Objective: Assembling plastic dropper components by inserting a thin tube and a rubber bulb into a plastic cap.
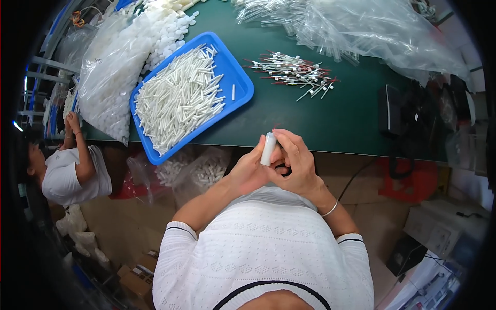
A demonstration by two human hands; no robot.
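White tube [268, 150], slightly tilted, held between left fingers [256, 150] and right fingers [291, 145], both closed on it

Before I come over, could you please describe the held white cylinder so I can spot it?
At the green table, look along the near edge, right of the blue tray. There, the left hand and right hand hold the white cylinder, far thicker than the slim sticks in the tray.

Forward of the right hand [298, 163], an open passage crosses the green tabletop [330, 129] up to the red-and-white pile [294, 72]. The blue tray [239, 72] obstructs the left side; the black box [389, 111] obstructs the right.
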